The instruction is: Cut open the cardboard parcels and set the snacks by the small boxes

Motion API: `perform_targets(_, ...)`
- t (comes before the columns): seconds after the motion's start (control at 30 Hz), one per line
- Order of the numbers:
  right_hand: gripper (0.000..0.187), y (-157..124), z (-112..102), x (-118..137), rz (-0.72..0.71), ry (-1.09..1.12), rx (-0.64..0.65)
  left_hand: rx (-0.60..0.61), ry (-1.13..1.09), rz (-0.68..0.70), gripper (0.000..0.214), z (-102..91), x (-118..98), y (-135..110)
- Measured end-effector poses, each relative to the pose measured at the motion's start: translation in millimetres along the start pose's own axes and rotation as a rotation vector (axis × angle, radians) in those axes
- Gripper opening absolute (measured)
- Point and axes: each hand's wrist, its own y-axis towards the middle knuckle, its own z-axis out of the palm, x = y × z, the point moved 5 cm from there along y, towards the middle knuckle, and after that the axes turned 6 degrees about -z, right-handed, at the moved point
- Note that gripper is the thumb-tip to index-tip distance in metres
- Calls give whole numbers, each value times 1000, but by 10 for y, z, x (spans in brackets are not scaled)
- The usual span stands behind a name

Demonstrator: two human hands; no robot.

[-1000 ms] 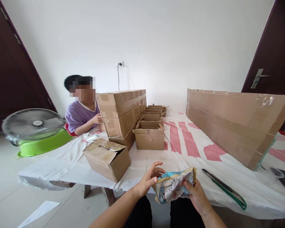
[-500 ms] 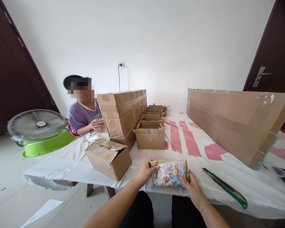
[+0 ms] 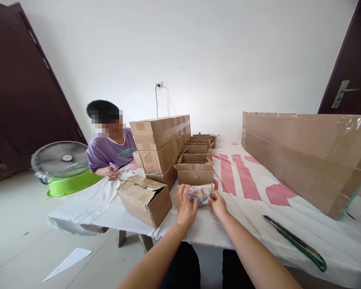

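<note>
Between my two hands is a plump printed plastic packet (image 3: 201, 195) with blue, white and brown pictures and yellowish edges. My left hand (image 3: 186, 205) grips its left end, fingers laid over the top. The right end is pinched by my right hand (image 3: 219, 204). Just beyond the packet stands an open cardboard box (image 3: 195, 175), first in a row of open boxes running back to the wall. Left of my left hand lies a worn cardboard box (image 3: 145, 200) with taped flaps on top and a dark gap at one corner.
Taped cartons (image 3: 156, 138) are stacked left of the row. A green-handled utility knife (image 3: 297, 245) lies at right, before a tall cardboard panel (image 3: 303, 160). A person in a purple shirt (image 3: 110, 152) sits at left, near a fan (image 3: 66, 159) on a green basin (image 3: 75, 184).
My hands have carried the packet forward from the table's front edge to the nearest open box, tilting it. The view has shifted slightly left. The other person has lowered their hand to the table.
</note>
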Motion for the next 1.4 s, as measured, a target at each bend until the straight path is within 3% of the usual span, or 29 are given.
perform_targets(0.07, 36, 6, 122, -2, -39, 16, -21, 118, 222, 99, 44, 86, -18, -154)
perform_targets(0.17, 42, -94, 229, -8, -119, 11, -22, 278, 387, 40, 38, 206, 112, -230)
perform_targets(0.33, 31, -267, 245, 50, -245, -100, 58, 329, 463, -111, 65, 297, 254, -137)
perform_targets(0.47, 34, -359, 272, 167, -332, -247, 160, 406, 515, -123, 69, 323, 228, -152)
perform_targets(0.67, 48, -620, 331, 234, -357, -484, 317, 417, 583, -110, 59, 298, 172, -225)
perform_targets(1.0, 59, -921, 153, 255, -335, -706, 410, 484, 660, -13, 43, 339, 164, -350)
perform_targets(1.4, 56, -1077, 40, 285, -371, -704, 422, 500, 658, 16, 44, 283, 97, -432)
